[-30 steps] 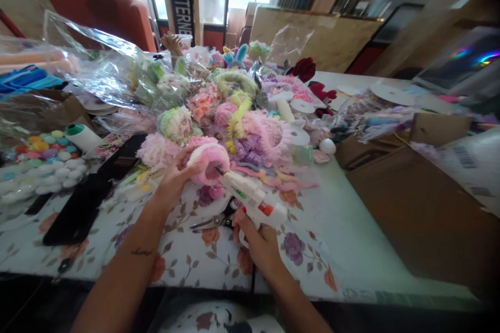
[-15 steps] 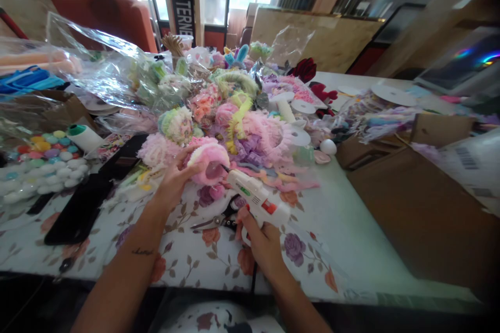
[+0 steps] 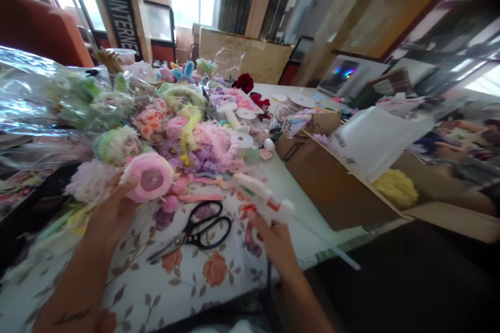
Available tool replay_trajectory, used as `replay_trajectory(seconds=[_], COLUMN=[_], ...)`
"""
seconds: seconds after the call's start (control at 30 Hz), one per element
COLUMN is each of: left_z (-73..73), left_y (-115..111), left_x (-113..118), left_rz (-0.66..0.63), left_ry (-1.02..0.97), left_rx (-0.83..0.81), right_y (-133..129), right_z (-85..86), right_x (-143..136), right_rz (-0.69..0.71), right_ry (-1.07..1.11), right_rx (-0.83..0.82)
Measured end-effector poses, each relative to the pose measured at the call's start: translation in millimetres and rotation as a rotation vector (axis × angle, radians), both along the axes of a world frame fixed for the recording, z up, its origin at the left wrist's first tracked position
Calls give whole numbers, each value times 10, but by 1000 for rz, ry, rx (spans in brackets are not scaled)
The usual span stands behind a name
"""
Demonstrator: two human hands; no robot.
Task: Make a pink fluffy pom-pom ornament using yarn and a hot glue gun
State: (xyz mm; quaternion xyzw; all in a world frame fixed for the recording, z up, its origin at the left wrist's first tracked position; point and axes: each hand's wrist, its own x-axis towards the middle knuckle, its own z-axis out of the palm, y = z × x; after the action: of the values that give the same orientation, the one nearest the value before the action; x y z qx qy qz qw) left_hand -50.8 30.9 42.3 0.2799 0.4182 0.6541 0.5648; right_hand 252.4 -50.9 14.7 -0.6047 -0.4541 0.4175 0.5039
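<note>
A round, fluffy pink piece [image 3: 164, 167] with a smooth paler center is in my left hand [image 3: 111, 205], whose fingers close on its left edge. Small pink pom-poms [image 3: 171, 204] sit just below and beside it. My right hand [image 3: 273, 234] grips a white hot glue gun [image 3: 255, 192] with an orange-red trigger, its nozzle toward the upper left and apart from the pink piece. A glue stick [image 3: 336, 252] sticks out behind the gun. Between the hands, black-handled scissors [image 3: 191, 234] lie partly spread on the floral cloth [image 3: 156, 281].
Behind my hands, yarn, plush trims and ribbons heap up, with a frilly pink loop [image 3: 222, 140] among them. Clear plastic wrap [image 3: 35, 88] covers the left side. A cardboard box [image 3: 332, 187] stands at the right edge, near yellow fluff [image 3: 396, 187].
The camera view has swung to the right. The glue gun has drawn away from the pink piece, which now faces me more fully. The scissors have come into plain sight.
</note>
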Motion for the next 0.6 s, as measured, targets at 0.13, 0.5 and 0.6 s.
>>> replay_trajectory(seconds=[0.13, 0.5, 0.6], left_z=[-37, 17, 38], left_y=[1, -15, -10], left_x=[-28, -53, -83], left_rz=[-52, -13, 90], left_ry=[75, -13, -146], left_rx=[42, 67, 110], right_y=[102, 702, 634], right_z=[173, -56, -53], right_x=[953, 1580, 1571], right_rz=[-296, -333, -306], right_ry=[-443, -799, -866], right_rx=[-84, -161, -180])
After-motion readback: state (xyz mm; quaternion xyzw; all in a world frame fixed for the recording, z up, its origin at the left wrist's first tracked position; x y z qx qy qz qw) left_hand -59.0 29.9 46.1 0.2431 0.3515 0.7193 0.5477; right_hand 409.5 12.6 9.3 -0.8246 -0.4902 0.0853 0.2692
